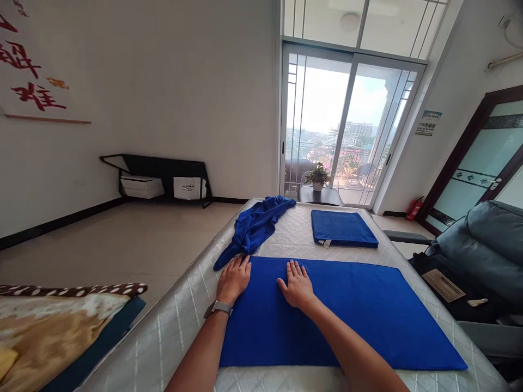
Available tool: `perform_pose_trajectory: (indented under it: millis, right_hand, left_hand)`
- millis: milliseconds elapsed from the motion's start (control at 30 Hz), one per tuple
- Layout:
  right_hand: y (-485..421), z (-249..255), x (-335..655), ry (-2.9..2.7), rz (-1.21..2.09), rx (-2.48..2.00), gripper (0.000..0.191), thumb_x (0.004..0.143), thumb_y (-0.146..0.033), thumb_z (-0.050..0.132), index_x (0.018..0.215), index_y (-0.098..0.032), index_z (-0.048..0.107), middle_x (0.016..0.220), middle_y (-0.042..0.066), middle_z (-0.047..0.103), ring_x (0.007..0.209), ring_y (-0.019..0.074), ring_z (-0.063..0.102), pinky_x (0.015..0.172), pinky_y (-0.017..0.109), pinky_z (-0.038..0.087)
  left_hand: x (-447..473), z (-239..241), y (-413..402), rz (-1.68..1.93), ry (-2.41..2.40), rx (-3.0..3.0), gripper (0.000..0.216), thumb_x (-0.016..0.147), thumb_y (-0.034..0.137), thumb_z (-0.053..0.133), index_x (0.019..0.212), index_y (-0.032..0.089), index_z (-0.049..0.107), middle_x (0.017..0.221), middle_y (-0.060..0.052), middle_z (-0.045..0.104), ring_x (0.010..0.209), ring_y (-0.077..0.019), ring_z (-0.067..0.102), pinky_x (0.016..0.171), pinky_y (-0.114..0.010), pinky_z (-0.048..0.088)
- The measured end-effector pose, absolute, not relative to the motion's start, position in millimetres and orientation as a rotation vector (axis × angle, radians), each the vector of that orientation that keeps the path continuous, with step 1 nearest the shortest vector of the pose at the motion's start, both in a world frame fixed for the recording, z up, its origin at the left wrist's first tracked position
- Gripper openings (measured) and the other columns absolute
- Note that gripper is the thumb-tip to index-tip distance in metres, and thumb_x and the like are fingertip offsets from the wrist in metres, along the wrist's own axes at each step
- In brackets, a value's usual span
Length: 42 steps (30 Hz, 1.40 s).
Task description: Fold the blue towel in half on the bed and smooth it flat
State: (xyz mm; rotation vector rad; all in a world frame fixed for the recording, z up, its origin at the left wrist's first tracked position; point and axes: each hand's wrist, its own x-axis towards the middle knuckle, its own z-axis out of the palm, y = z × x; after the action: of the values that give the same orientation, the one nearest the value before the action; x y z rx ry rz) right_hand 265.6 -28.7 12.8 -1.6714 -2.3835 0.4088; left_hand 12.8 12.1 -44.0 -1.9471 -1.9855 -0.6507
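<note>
A blue cloth [359, 310] lies spread flat in a long rectangle across a white quilted mattress [183, 321]. My left hand [235, 279] rests on the cloth's far left corner, fingers stretched out and pointing away from me; a watch band circles that wrist. Flat on the cloth, right of it, lies my right hand [297, 284] with its fingers extended and thumb apart. Just beyond my left hand is a crumpled blue cloth [257, 223]. A neatly folded blue cloth [344, 226], with white tags at its near edge, sits farther back on the right.
A dark armchair [478, 239] holding a brown card stands close on the right. At lower left is a bed with a patterned blanket [69, 326]. Beyond the mattress, a potted plant [317, 177] stands on a chair before glass sliding doors [318, 109].
</note>
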Motion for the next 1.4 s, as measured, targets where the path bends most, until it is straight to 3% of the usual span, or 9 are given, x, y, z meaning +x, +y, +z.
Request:
perform_pose_trajectory:
  millis: [167,333,667,1200,1400]
  right_hand:
    - [-16.7,7.4,352.2,-2.295,0.301,-1.93,0.078,0.101,-0.062,0.017,0.162,-0.015,0.017,0.169,0.006,0.015,0.156,0.0219,0.007,0.126,0.042,0.002]
    - [-6.8,1.1,460.9,-2.092,0.148,-2.223,0.078,0.101,-0.059,0.016,0.162,-0.011,0.018,0.168,0.008,0.02,0.156,0.0214,0.01,0.126,0.041,0.006]
    - [-13.3,-15.6,652.0,-2.011,0.054,-2.277,0.072,0.1,-0.051,0.018,0.159,-0.01,0.028,0.167,0.009,0.026,0.154,0.021,0.019,0.125,0.04,0.016]
    - [-14.4,-25.3,664.2,-2.005,-0.017,-2.325,0.069,0.1,-0.048,0.018,0.16,-0.014,0.028,0.167,0.007,0.025,0.155,0.0206,0.017,0.126,0.04,0.013]
    - [-20.3,6.1,626.2,-1.999,-0.325,-2.47,0.062,0.096,-0.031,0.027,0.152,-0.011,0.044,0.165,0.011,0.03,0.154,0.0287,0.019,0.125,0.052,0.008]
  left_hand:
    - [7.2,-50.5,13.9,-0.662,-1.968,-1.96,0.051,0.099,0.033,0.037,0.14,0.015,0.06,0.143,-0.017,0.061,0.135,-0.0312,0.053,0.115,-0.047,0.039]
    - [2.7,-58.1,17.4,-0.72,-1.951,-1.984,0.051,0.098,0.033,0.037,0.141,0.016,0.059,0.146,-0.017,0.059,0.136,-0.0314,0.052,0.115,-0.047,0.038]
    - [-6.0,-67.9,24.2,-0.668,-1.931,-1.985,0.052,0.096,0.032,0.038,0.14,0.015,0.06,0.146,-0.015,0.059,0.137,-0.0284,0.052,0.116,-0.044,0.037]
    - [5.7,-49.2,16.2,-0.588,-2.04,-1.978,0.053,0.1,0.034,0.034,0.143,0.014,0.057,0.148,-0.016,0.057,0.139,-0.0296,0.05,0.117,-0.047,0.036]
    - [4.2,-52.4,16.9,-0.624,-2.018,-1.989,0.052,0.099,0.033,0.037,0.144,0.015,0.057,0.149,-0.016,0.056,0.139,-0.03,0.05,0.118,-0.047,0.036]
